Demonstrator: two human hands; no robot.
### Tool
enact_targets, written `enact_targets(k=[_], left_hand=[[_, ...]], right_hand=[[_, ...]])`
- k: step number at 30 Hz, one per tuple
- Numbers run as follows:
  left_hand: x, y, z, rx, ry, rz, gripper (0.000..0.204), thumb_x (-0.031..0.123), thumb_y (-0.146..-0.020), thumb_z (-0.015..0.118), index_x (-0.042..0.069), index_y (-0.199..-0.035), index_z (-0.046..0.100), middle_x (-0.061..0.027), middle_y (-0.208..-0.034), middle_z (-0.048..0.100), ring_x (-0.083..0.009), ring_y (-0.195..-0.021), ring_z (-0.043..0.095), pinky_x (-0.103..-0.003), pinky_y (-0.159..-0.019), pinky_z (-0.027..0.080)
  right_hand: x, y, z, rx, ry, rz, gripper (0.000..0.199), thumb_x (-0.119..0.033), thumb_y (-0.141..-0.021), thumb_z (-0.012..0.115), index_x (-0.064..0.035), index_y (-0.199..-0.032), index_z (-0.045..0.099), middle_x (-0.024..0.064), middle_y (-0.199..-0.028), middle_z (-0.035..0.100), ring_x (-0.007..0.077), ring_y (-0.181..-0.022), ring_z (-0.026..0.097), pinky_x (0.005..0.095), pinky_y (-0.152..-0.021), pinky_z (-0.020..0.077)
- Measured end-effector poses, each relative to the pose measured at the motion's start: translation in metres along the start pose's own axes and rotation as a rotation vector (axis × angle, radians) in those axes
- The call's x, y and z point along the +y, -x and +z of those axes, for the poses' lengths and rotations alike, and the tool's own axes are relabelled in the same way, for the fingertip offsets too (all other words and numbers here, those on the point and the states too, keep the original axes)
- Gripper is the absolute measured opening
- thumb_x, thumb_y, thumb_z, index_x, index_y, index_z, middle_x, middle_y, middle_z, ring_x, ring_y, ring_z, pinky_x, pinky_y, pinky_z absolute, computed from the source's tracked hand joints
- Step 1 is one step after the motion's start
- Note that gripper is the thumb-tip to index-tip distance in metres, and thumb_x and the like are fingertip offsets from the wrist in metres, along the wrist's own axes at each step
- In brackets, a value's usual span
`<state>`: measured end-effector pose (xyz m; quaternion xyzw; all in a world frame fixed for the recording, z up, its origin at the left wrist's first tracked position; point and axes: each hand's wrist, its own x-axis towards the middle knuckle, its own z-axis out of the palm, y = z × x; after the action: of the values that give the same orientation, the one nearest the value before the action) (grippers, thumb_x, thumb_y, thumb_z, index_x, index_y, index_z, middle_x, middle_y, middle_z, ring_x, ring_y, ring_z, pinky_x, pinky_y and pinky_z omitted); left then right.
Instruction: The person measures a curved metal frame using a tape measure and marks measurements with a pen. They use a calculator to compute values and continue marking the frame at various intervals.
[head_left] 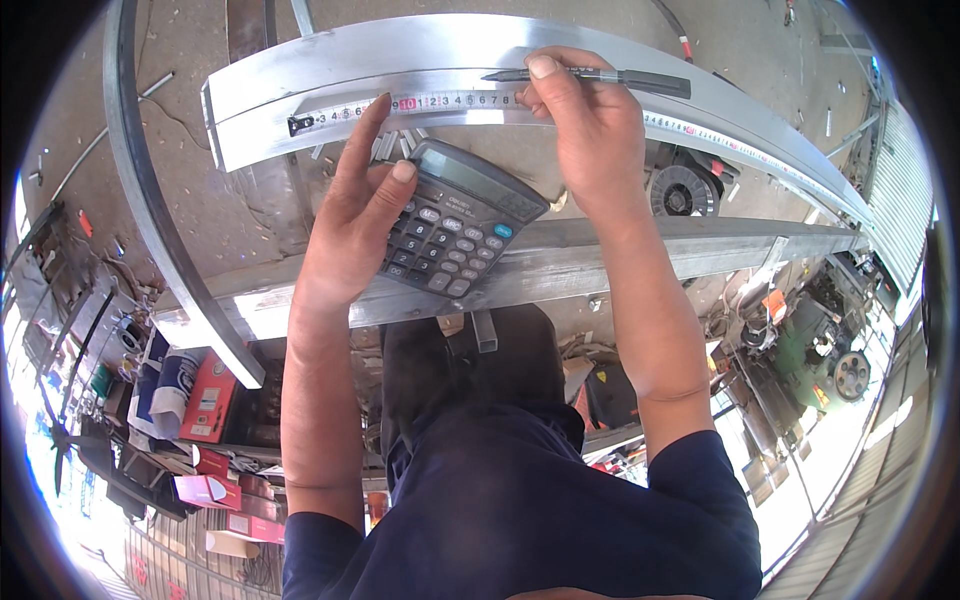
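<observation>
Across the upper part of the head view lies a long silvery metal profile (400, 58) with a lengthwise groove. A tape measure blade (445, 101) is stretched along its near side. My left hand (345, 235) grips a dark grey calculator (455, 225) by its left edge, thumb on top, while the index finger reaches up to the tape. Between the thumb and fingers of my right hand (598, 140) is a black marker pen (645, 82). Its tip points left over the profile; whether it touches the metal I cannot tell. Some right fingers rest at the tape.
A grey steel beam (560, 262) runs crosswise below the calculator, and another bar (150, 200) slants down at the left. Past the profile's near edge sits a wire spool (685, 190) on the floor. A red box (208, 400) and several pink cartons (210, 492) stand lower left.
</observation>
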<state>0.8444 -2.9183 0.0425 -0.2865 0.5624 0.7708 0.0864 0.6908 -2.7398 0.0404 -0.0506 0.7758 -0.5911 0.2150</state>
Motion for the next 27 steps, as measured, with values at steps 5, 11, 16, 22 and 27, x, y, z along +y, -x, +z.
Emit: enact_targets(k=[5, 11, 16, 22, 27], left_hand=[[0.003, 0.002, 0.000, 0.002, -0.004, 0.018, 0.071, 0.022, -0.110, 0.060, 0.004, -0.167, 0.023, 0.0000, -0.087, 0.068, -0.0038, -0.089, 0.057, -0.020, -0.087, 0.044], [0.004, 0.005, -0.003, -0.004, -0.040, 0.007, 0.071, 0.023, -0.110, 0.060, 0.005, -0.167, 0.024, 0.0011, -0.086, 0.065, -0.0035, -0.086, 0.054, -0.020, -0.082, 0.044], [0.007, 0.012, -0.003, -0.020, 0.035, -0.010, 0.070, 0.023, -0.110, 0.059, 0.006, -0.168, 0.023, 0.0028, -0.086, 0.063, -0.0031, -0.082, 0.052, -0.019, -0.078, 0.043], [0.013, 0.040, -0.002, 0.054, 0.130, -0.091, 0.046, 0.027, -0.110, 0.059, 0.000, -0.147, 0.058, -0.0042, -0.119, 0.070, -0.0097, -0.110, 0.060, -0.026, -0.098, 0.048], [0.011, 0.065, 0.001, 0.156, 0.376, -0.201, 0.044, 0.032, -0.112, 0.055, -0.002, -0.141, 0.061, -0.0060, -0.120, 0.070, -0.0122, -0.109, 0.063, -0.027, -0.096, 0.050]], right_hand=[[-0.005, 0.001, -0.001, 0.015, -0.008, 0.037, 0.037, -0.035, -0.101, 0.072, 0.0008, -0.109, 0.073, 0.0048, -0.081, 0.073, 0.0107, -0.077, 0.066, 0.0270, -0.075, 0.0532], [-0.012, 0.003, -0.002, 0.017, -0.047, 0.099, 0.032, -0.027, -0.102, 0.070, 0.0039, -0.111, 0.072, 0.0072, -0.084, 0.070, 0.0147, -0.081, 0.065, 0.0311, -0.084, 0.0557], [-0.018, 0.016, -0.003, 0.024, -0.074, 0.068, 0.028, -0.024, -0.105, 0.066, 0.0019, -0.115, 0.069, 0.0059, -0.086, 0.066, 0.0144, -0.084, 0.062, 0.0337, -0.085, 0.0576], [-0.023, 0.065, -0.020, 0.021, -0.137, -0.023, 0.031, -0.017, -0.109, 0.055, -0.0058, -0.138, 0.054, 0.0118, -0.108, 0.065, 0.0174, -0.090, 0.060, 0.0414, -0.089, 0.0566], [-0.024, 0.134, -0.013, -0.039, -0.153, -0.012, 0.048, -0.019, -0.104, 0.060, -0.0090, -0.146, 0.040, 0.0157, -0.130, 0.059, 0.0219, -0.107, 0.059, 0.0422, -0.097, 0.0519]])
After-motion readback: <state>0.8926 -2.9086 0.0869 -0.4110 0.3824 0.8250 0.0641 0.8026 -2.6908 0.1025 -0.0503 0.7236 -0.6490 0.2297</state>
